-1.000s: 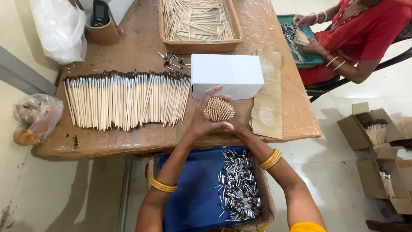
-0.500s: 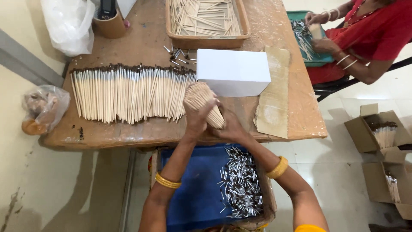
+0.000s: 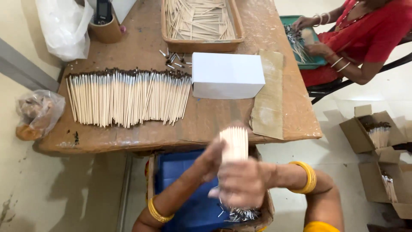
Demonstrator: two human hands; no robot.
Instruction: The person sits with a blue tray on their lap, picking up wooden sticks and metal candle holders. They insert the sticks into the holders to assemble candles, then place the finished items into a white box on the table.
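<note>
The right hand (image 3: pixel 240 182) is closed around the lower part of a bundle of pale sticks (image 3: pixel 234 144), which stands upright above the fist. The left hand (image 3: pixel 211 157), blurred, presses against the bundle's side, just off the wooden table (image 3: pixel 206 124) edge.

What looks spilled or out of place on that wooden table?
A few short metal-tipped pieces lie scattered loose on the table between the tray of sticks and the white box. The long row of sticks fans unevenly, some crossing. Nothing looks damaged.
</note>
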